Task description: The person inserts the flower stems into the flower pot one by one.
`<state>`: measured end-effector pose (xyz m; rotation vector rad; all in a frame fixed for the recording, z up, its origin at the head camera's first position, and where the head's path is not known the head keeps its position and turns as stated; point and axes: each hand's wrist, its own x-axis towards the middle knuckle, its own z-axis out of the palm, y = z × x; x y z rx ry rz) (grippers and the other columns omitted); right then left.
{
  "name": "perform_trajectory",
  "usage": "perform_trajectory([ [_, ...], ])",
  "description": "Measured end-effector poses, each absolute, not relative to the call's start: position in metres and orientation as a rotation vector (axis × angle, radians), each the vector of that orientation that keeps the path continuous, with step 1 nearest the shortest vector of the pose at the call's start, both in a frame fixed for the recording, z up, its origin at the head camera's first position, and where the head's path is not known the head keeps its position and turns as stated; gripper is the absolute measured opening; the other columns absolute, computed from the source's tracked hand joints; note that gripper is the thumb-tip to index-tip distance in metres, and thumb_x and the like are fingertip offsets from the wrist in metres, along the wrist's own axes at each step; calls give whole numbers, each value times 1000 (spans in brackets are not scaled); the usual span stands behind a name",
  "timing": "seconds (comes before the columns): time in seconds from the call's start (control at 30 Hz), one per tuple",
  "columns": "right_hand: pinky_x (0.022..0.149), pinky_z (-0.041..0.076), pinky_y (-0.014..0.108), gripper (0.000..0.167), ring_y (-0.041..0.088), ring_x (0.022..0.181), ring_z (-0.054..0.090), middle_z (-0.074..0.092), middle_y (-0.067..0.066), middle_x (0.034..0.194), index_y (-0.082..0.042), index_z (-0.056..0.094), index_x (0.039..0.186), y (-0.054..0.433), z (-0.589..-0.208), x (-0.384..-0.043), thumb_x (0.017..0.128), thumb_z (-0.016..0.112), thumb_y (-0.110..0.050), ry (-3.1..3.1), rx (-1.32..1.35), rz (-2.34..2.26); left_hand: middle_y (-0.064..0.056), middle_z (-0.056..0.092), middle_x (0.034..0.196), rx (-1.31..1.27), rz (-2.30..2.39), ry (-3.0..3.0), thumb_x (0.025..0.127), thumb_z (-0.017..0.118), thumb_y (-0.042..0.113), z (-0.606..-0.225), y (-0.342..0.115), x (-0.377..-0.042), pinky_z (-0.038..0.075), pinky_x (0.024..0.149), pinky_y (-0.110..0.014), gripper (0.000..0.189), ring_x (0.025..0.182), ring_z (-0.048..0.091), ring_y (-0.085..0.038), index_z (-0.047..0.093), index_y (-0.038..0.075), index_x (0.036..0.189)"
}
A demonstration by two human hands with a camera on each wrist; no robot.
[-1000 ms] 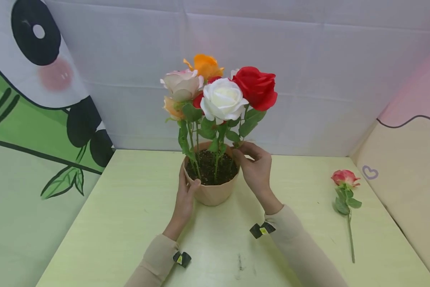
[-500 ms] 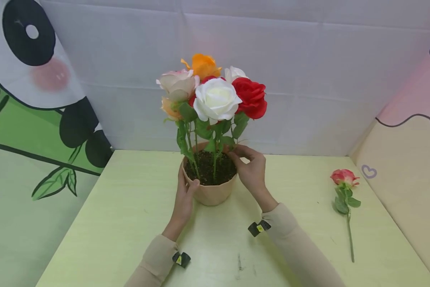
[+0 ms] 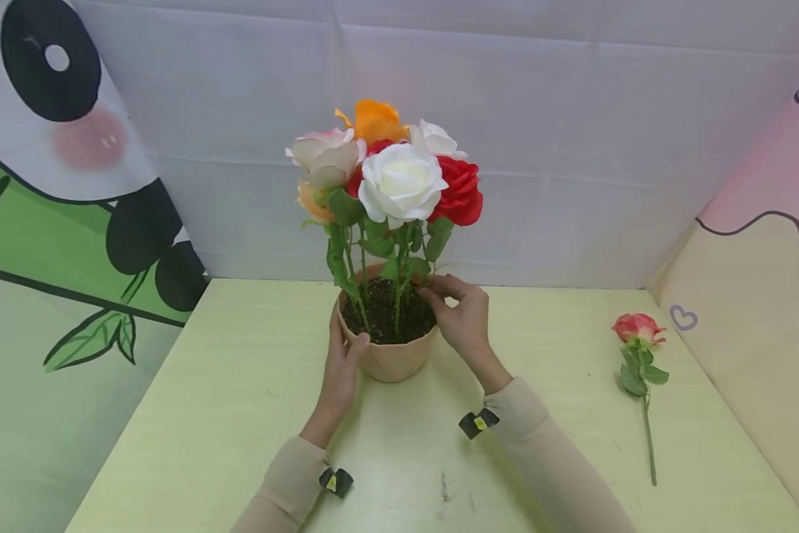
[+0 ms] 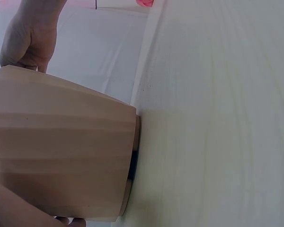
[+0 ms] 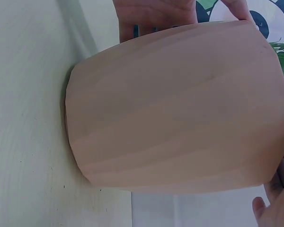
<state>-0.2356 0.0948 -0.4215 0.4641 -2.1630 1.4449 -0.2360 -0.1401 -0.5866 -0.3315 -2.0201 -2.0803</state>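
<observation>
A peach-coloured flower pot [image 3: 399, 361] filled with dark soil stands on the table, holding several artificial roses. My left hand [image 3: 339, 374] grips its left side, thumb at the rim. At the right rim, my right hand [image 3: 464, 314] pinches a stem low down, apparently that of the red rose [image 3: 462, 194]; leaves and fingers partly hide the pinch. A large white rose [image 3: 401, 183] fronts the bunch, with orange, pale pink, peach and another white bloom around it. Both wrist views show the faceted pot wall [image 4: 61, 146] close up, its base on the table.
A pink-red rose [image 3: 639, 329] with a leafy stem lies on the right part of the pale table [image 3: 239, 414]. A light cloth wall [image 3: 559, 148] rises behind the pot. Painted panels flank both sides.
My right hand has moved slightly left and down with the red rose, which now sits lower, nearer the bunch. The white rose behind shows more. My left hand stays on the pot.
</observation>
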Motion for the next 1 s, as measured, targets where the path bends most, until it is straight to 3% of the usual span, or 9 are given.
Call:
perform_trajectory([
  [0.2,114,56,50,8,34,79,77,81,16,85,4,86,102,96,-426,-235,95,85,1,-2162,486,1391,22,5,184,-337,-2093,-2017,114,63,40,-586,-140,-233,18,135,-59,85,170,11,-12,7,50,177],
  [0.27,118,52,49,8,33,76,76,81,16,82,5,86,101,96,-426,-235,94,85,3,-2158,498,1376,25,5,183,-332,-2113,-2007,114,63,41,-586,-139,-233,18,135,-56,85,170,12,-10,8,52,177],
  [0.5,119,51,44,12,32,73,75,83,16,86,5,87,105,97,-421,-237,94,86,2,-2196,501,1361,25,6,183,-331,-2116,-1992,113,64,41,-584,-139,-233,18,135,-55,84,169,12,-8,9,52,176],
  [0.6,120,51,44,14,34,80,79,83,17,90,6,86,107,97,-419,-236,95,86,0,-2212,502,1376,24,6,183,-312,-2118,-1989,113,64,39,-582,-140,-232,19,135,-55,84,170,13,-10,9,52,176],
  [0.7,119,51,47,16,35,91,82,84,17,95,4,86,111,99,-420,-234,95,86,-1,-2229,498,1408,16,5,185,-309,-2108,-1985,113,65,38,-576,-138,-228,21,134,-55,85,171,13,-18,10,48,177],
  [0.77,113,56,50,18,34,97,82,85,16,99,2,87,113,101,-420,-232,96,86,-1,-2240,493,1435,5,2,187,-347,-2095,-1981,113,63,39,-566,-136,-221,20,135,-57,87,172,9,-27,7,39,180],
  [0.87,101,61,52,19,32,100,81,85,14,105,0,87,116,105,-421,-230,97,85,-1,-2244,504,1479,0,1,187,-361,-2074,-1988,114,63,39,-566,-135,-222,19,135,-61,88,172,7,-32,6,35,180],
  [0.93,94,63,53,20,32,102,80,85,14,107,0,86,117,106,-423,-230,98,84,-1,-2235,519,1492,4,2,187,-351,-2084,-1984,114,63,39,-570,-135,-224,17,135,-61,87,172,7,-28,6,36,180],
  [1.0,96,63,54,20,33,106,81,84,14,110,0,86,118,107,-426,-231,99,83,-2,-2215,534,1495,14,5,186,-314,-2092,-1994,113,64,39,-581,-137,-231,18,135,-61,86,171,10,-20,9,45,178],
])
